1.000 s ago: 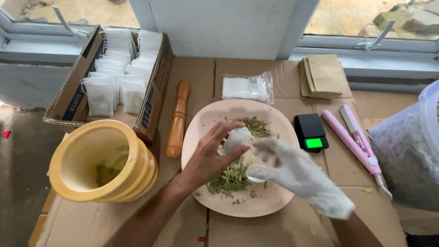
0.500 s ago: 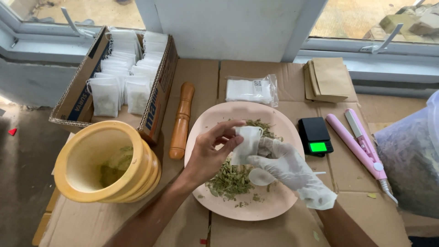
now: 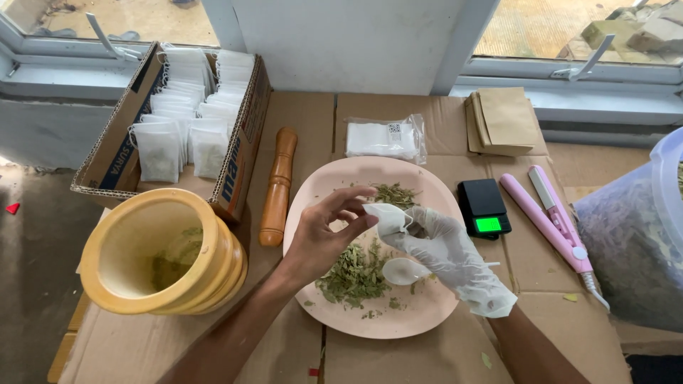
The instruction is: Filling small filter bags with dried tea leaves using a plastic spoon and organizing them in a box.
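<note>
My bare left hand pinches the top edge of a small white tea bag over a pale pink plate. My right hand, in a white glove, grips the same bag from the other side and also carries a small white spoon below it. Crushed green dried leaves lie in a heap on the plate under both hands, with a smaller heap near the far rim.
A yellow mortar with green powder stands left, a wooden pestle beside it. Behind is a cardboard box of filled bags. A bag packet, brown envelopes, black scale, pink sealer and leaf-filled tub lie right.
My gloved right hand has come up from the leaf heap to meet the bag. Both hands now grip the bag together, a little higher over the plate.
</note>
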